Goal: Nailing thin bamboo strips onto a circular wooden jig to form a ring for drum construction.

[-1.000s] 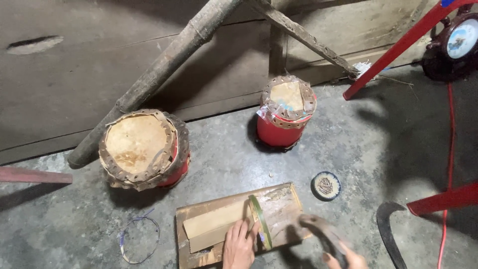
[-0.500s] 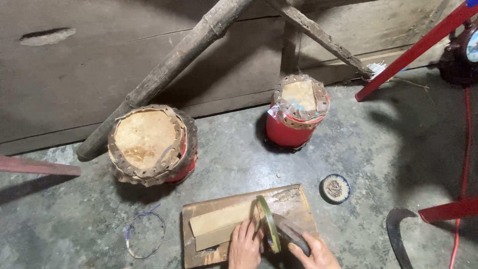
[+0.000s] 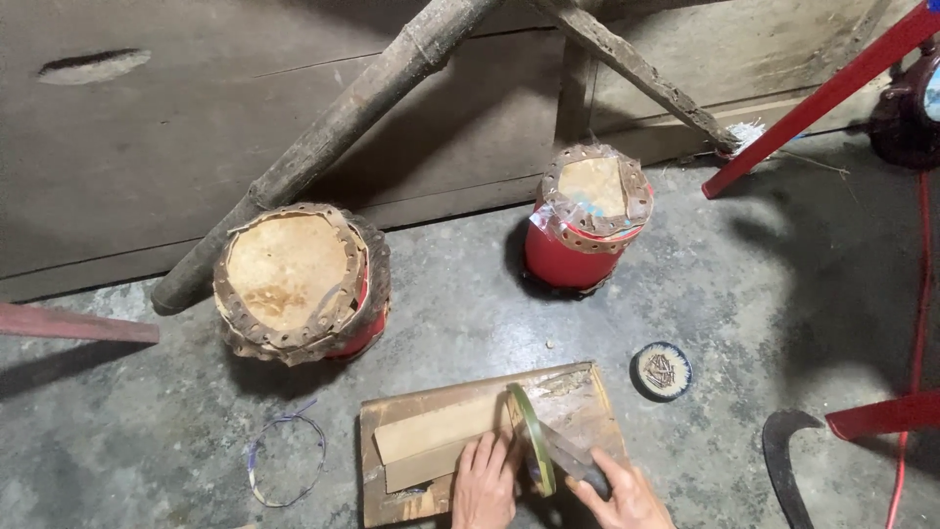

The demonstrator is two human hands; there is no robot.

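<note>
Head view: left hand [image 3: 483,482] pressed flat, fingers spread, on pale wood strip [image 3: 441,441] atop wooden board [image 3: 470,404], at 6 o'clock. Right hand [image 3: 627,498] grips dark blade [image 3: 570,456] beside upright green band [image 3: 532,436]. Large drum [image 3: 294,279] at 10 o'clock, small drum [image 3: 587,211] at 1.

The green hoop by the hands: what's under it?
Under the green hoop lie pale wood strips on a wooden board. The left hand presses the strips; the right hand covers the board's near corner.

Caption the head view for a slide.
Left hand steadies a green ring on a board; right hand holds a blade against it.
</note>
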